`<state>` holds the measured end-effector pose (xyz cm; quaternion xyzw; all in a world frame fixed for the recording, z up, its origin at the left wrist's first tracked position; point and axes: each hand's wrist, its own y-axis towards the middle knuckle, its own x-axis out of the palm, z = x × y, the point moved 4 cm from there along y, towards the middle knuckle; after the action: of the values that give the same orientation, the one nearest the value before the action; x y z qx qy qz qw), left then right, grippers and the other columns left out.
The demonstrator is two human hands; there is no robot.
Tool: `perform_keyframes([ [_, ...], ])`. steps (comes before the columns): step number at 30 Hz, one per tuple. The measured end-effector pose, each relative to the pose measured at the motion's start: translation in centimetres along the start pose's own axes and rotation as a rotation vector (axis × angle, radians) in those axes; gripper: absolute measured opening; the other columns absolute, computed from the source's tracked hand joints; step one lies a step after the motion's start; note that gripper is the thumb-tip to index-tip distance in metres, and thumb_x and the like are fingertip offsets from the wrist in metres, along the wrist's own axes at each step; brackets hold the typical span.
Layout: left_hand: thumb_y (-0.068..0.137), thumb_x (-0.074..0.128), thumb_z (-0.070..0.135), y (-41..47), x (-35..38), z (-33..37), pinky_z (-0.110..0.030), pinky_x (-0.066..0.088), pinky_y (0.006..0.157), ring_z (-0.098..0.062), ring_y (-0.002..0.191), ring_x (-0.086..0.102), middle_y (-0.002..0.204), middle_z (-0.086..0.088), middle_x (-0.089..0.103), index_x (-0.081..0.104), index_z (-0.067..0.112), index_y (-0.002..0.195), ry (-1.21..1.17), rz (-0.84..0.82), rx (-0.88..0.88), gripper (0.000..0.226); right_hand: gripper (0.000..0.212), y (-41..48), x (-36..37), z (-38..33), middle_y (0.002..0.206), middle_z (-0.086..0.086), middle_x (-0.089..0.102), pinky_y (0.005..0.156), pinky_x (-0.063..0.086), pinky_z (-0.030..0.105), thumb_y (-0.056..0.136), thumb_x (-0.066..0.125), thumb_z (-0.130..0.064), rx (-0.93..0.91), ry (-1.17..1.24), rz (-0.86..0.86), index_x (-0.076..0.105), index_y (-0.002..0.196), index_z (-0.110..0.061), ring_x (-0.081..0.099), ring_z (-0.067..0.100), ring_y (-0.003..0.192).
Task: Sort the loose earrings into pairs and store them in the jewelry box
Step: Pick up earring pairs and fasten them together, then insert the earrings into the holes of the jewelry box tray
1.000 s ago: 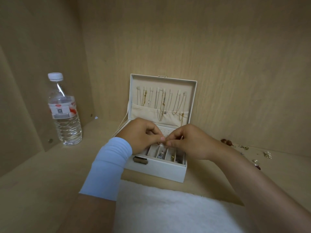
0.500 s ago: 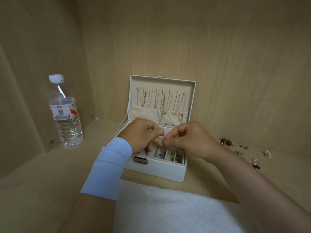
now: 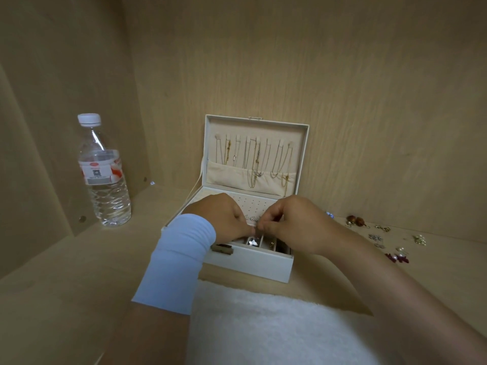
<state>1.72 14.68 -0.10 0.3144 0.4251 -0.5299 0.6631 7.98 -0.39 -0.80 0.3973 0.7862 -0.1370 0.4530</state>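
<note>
Over jewelry box [image 3: 250, 267] | left hand [image 3: 224, 219], right hand [image 3: 295, 225] | both grips pinch earring [image 3: 255, 219] between them

The pale wooden worktop [image 3: 52, 285] carries a water bottle [image 3: 105, 180] left, an open jewelry box [image 3: 250, 267] centre, loose earrings [image 3: 375, 237] right, and a white fluffy cloth [image 3: 263, 325] nearest.

left hand [image 3: 224, 219] and right hand [image 3: 292, 222] fingertips pinched together, forearms angled inward

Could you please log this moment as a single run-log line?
step: storing earring | left hand: pinches earring | right hand: pinches earring | box: open | loose earrings: right of box
</note>
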Motion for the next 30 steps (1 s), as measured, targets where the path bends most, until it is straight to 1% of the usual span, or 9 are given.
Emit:
perform_keyframes([
  [5,0.082,0.070,0.049,0.0,0.1,0.0,-0.030,0.055,0.082,-0.012,0.086,0.065,0.085,0.009,0.073,0.077,0.024,0.076,0.025,-0.029,-0.040,0.027,0.018,0.0,1.0,-0.1,0.067,-0.012,0.072,0.073,0.060,0.039,0.091,0.066,-0.039,-0.029,-0.106,-0.016,0.079,0.082,-0.030,0.066,0.005,0.065],
  [13,0.085,0.066,0.038,-0.2,0.2,0.1,-0.027,0.050,0.069,-0.013,0.069,0.058,0.068,0.006,0.066,0.073,0.019,0.069,0.043,-0.020,-0.049,0.026,0.015,0.0,0.8,-0.3,0.082,-0.014,0.074,0.080,0.059,0.037,0.092,0.066,-0.033,-0.048,-0.073,-0.016,0.079,0.088,-0.029,0.067,0.002,0.079],
  [16,0.084,0.065,0.043,-0.3,0.1,0.2,-0.026,0.050,0.071,-0.009,0.076,0.061,0.075,0.011,0.068,0.070,0.025,0.072,0.058,-0.002,-0.057,0.022,0.012,-0.2,-1.0,0.2,0.084,-0.014,0.074,0.079,0.055,0.025,0.092,0.068,-0.027,-0.040,0.044,0.041,0.079,0.087,-0.025,0.066,-0.003,0.080],
  [19,0.084,0.064,0.050,-0.4,-0.6,1.9,-0.029,0.052,0.077,-0.009,0.078,0.063,0.075,0.012,0.068,0.067,0.027,0.078,0.005,0.156,0.003,0.024,0.012,-0.6,-4.4,2.5,0.079,-0.017,0.072,0.069,0.045,0.012,0.093,0.069,-0.026,0.010,0.118,0.141,0.078,0.085,-0.026,0.062,-0.010,0.071],
  [20,0.085,0.063,0.048,-0.3,-0.6,3.1,-0.029,0.052,0.077,-0.010,0.077,0.063,0.075,0.012,0.067,0.066,0.027,0.078,-0.041,0.207,0.054,0.022,0.013,-0.8,-5.7,3.7,0.079,-0.015,0.072,0.067,0.046,0.013,0.093,0.068,-0.027,0.042,0.118,0.173,0.077,0.084,-0.026,0.062,-0.009,0.069],
  [22,0.087,0.063,0.041,0.3,0.1,5.8,-0.029,0.053,0.079,-0.010,0.081,0.063,0.079,0.011,0.068,0.067,0.027,0.079,-0.127,0.243,0.171,0.017,0.013,-1.3,-7.9,6.6,0.085,-0.010,0.074,0.074,0.053,0.024,0.094,0.067,-0.027,0.120,0.063,0.223,0.077,0.086,-0.023,0.066,0.000,0.078],
  [25,0.089,0.060,0.031,2.6,2.3,9.8,-0.031,0.054,0.084,-0.013,0.087,0.064,0.091,0.010,0.070,0.071,0.027,0.087,-0.102,0.179,0.299,0.012,0.013,-1.6,-9.6,10.8,0.092,-0.008,0.074,0.086,0.056,0.036,0.092,0.066,-0.024,0.224,-0.051,0.262,0.076,0.084,-0.022,0.068,0.011,0.089],
  [28,0.091,0.058,0.023,6.1,5.2,12.7,-0.033,0.055,0.084,-0.019,0.090,0.066,0.097,0.002,0.071,0.074,0.023,0.095,0.044,0.072,0.327,0.016,0.011,-1.2,-9.3,12.6,0.096,-0.011,0.073,0.086,0.055,0.033,0.088,0.069,-0.024,0.255,-0.088,0.230,0.073,0.085,-0.033,0.066,0.007,0.088],
  [30,0.093,0.059,0.021,8.4,7.2,14.1,-0.033,0.055,0.079,-0.023,0.088,0.066,0.099,-0.004,0.071,0.074,0.017,0.100,0.210,-0.012,0.310,0.017,0.013,-0.6,-8.4,13.3,0.098,-0.010,0.073,0.082,0.055,0.031,0.089,0.067,-0.022,0.266,-0.138,0.171,0.076,0.092,-0.032,0.067,0.011,0.089],
])
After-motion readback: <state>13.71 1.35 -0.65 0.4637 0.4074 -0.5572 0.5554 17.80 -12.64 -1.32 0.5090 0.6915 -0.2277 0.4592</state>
